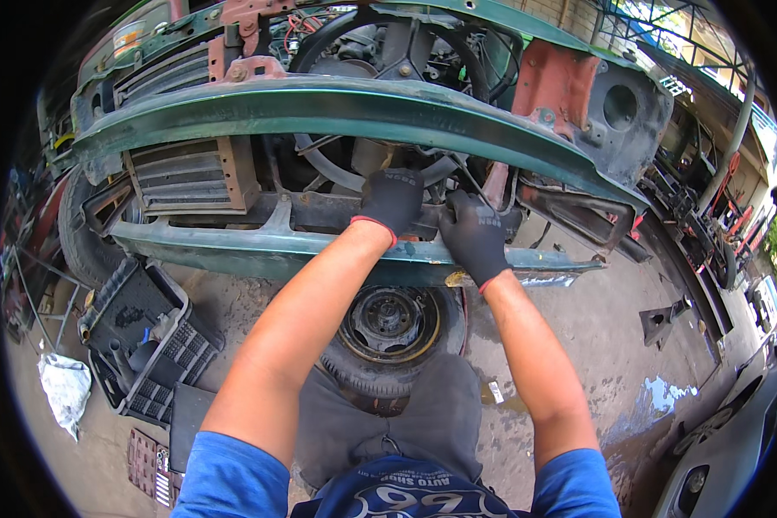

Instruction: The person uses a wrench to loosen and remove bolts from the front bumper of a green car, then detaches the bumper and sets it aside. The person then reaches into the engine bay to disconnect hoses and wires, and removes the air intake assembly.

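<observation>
Both gloved hands are gripping the green lower crossmember [319, 250] at frame centre; left hand [392, 200] and right hand [472, 235] are closed, side by side along its horizontal axis

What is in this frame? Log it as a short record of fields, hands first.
left hand: black glove, reaching behind the green lower crossbar, fingers hidden
right hand: black glove, resting on the same crossbar
above: green upper crossbar, fan shroud ring
below: spare wheel on concrete floor
person's left: black plastic crate with tools
held object: cannot tell
</observation>
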`<state>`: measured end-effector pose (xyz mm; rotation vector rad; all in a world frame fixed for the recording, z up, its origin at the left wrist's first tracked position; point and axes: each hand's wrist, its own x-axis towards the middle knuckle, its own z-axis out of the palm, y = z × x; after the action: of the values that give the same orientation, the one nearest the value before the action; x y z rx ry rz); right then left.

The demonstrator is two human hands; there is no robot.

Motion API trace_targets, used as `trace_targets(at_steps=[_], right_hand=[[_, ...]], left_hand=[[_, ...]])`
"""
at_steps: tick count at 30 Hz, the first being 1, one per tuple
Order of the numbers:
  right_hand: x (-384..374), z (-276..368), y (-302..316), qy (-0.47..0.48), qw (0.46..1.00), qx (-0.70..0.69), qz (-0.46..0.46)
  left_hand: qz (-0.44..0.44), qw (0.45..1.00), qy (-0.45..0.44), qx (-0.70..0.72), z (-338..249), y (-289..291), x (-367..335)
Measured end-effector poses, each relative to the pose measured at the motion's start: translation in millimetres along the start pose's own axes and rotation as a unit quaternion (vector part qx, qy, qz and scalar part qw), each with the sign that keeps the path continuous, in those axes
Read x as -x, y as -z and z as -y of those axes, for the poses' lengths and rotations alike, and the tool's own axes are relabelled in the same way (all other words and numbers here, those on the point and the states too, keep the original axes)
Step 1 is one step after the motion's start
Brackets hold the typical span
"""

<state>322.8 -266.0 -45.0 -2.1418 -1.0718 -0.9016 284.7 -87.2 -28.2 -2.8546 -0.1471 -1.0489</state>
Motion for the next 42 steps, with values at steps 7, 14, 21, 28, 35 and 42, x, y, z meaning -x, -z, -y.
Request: trace_targets(at_steps=[7, 14, 21, 28, 35, 42], right_hand=[[5, -10, 2, 0.039, 0.996, -0.075, -0.001], [3, -8, 3, 0.087, 0.995, 0.038, 0.021], [-2, 1, 1, 0.021, 1.000, 0.008, 0.011], [-2, 3, -1, 0.044, 0.998, 0.055, 0.002], [-3, 3, 2, 0.066, 0.996, 0.048, 0.021], [9, 10, 17, 0.052, 0.998, 0.025, 0.001]], left_hand=[[0.004, 0.999, 0.024, 0.046, -4, 6, 0], [0.036, 0.998, 0.026, 0.041, -4, 8, 1], [0.018, 0.994, 0.012, 0.103, 6, 2, 1], [0.057, 0.981, 0.040, 0.183, 9, 14, 8], [0.050, 0.989, -0.004, 0.138, 9, 8, 9], [-0.038, 0.959, 0.053, 0.277, 11, 3, 15]])
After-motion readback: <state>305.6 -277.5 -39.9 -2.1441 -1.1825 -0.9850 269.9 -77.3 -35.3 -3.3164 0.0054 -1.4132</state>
